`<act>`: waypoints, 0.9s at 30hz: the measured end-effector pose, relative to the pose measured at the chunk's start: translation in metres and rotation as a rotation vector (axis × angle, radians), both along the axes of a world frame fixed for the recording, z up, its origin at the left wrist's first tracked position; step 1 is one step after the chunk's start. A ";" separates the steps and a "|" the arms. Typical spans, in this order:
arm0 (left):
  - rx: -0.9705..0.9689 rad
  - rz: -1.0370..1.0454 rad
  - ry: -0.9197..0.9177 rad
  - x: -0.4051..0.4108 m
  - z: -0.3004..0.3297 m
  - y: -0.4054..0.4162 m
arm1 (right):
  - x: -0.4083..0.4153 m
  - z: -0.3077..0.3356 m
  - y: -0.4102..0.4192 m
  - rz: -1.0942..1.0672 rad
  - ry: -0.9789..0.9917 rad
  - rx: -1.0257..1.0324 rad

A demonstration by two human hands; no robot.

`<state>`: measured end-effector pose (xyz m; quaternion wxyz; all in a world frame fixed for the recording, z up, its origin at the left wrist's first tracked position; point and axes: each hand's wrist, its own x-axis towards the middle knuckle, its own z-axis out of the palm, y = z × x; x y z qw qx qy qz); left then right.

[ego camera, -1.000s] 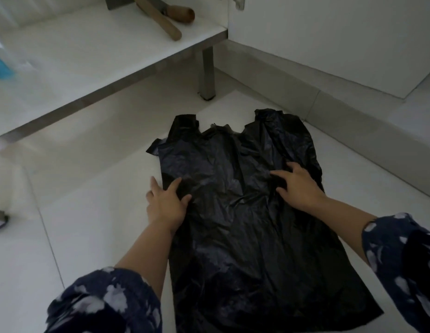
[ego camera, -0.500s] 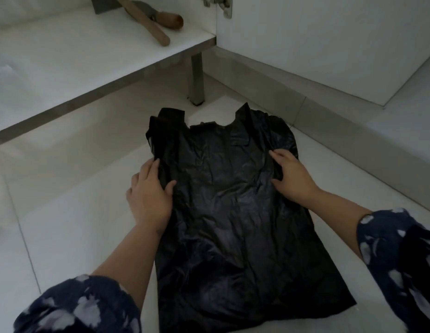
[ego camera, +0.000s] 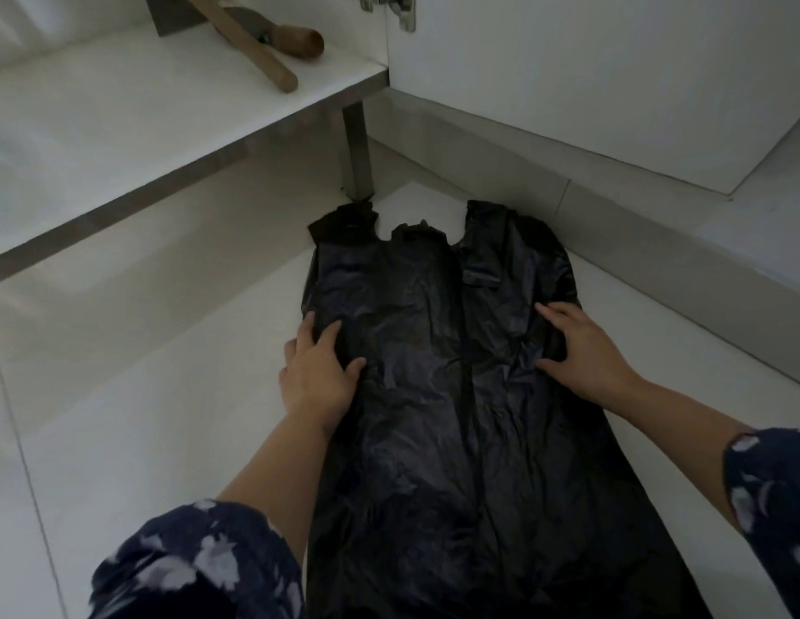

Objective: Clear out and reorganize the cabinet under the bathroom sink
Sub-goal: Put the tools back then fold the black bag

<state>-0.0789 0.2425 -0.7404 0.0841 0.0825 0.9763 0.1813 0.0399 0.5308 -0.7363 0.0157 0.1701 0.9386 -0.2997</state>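
On the floor (ego camera: 121, 440) in front of the cabinet, a black bag (ego camera: 456, 417) lies flat, and both hands press on it. The left hand (ego camera: 317, 377) rests on the bag's left edge with fingers (ego camera: 328, 335) loosely spread and the thumb out to the side; the right hand (ego camera: 581, 350) lies on the right side, fingers straight and slightly apart, thumb reaching inward. Neither hand pinches the plastic; they look to be smoothing it. The bag's long axis runs away from the person, its two handles (ego camera: 344, 221) at the far end pointing toward the cabinet leg (ego camera: 358, 154) and the closed bottom nearest the body. As for progress, the cabinet shelf (ego camera: 121, 118) looks mostly cleared in the part that shows: only two wooden-handled tools (ego camera: 273, 42) lie on it near the back, one crossing the other. So the emptying seems largely done, while the sorting is under way; the bag is flattened but not yet folded, and nothing visible has been put back in order. What lies further left on the shelf cannot be seen.
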 end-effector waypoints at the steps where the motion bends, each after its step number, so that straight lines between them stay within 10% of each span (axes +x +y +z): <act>1: 0.006 0.041 -0.043 0.000 -0.001 0.000 | -0.001 -0.002 0.000 -0.007 -0.015 -0.004; 21: -0.178 0.139 -0.063 0.036 0.002 -0.027 | 0.008 0.002 -0.014 0.108 -0.252 0.013; 27: 0.099 0.119 -0.194 0.051 0.003 -0.033 | 0.016 0.007 -0.022 0.144 -0.287 0.021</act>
